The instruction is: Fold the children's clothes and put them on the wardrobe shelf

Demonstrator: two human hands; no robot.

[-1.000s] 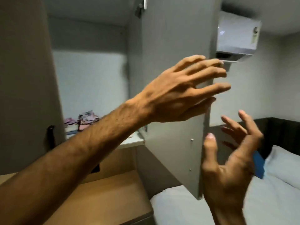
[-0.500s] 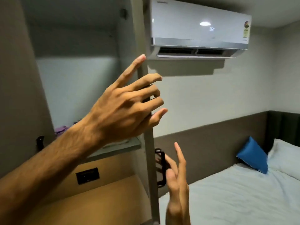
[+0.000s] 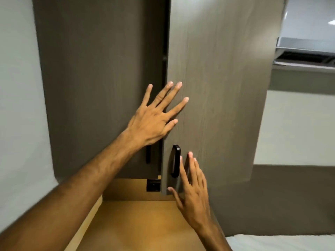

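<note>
Both hands flat and splayed on the wardrobe door (image 3: pixel 213 87): left hand (image 3: pixel 154 120) above the handle (image 3: pixel 176 161), right hand (image 3: pixel 194 185) just beside it.

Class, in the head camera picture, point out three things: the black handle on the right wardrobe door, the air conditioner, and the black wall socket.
black door handle (image 3: pixel 176 161), head view, middle of the grip.
air conditioner (image 3: pixel 306 46), head view, grey lower front panel.
black wall socket (image 3: pixel 153 185), head view, centre of the faceplate.
</note>
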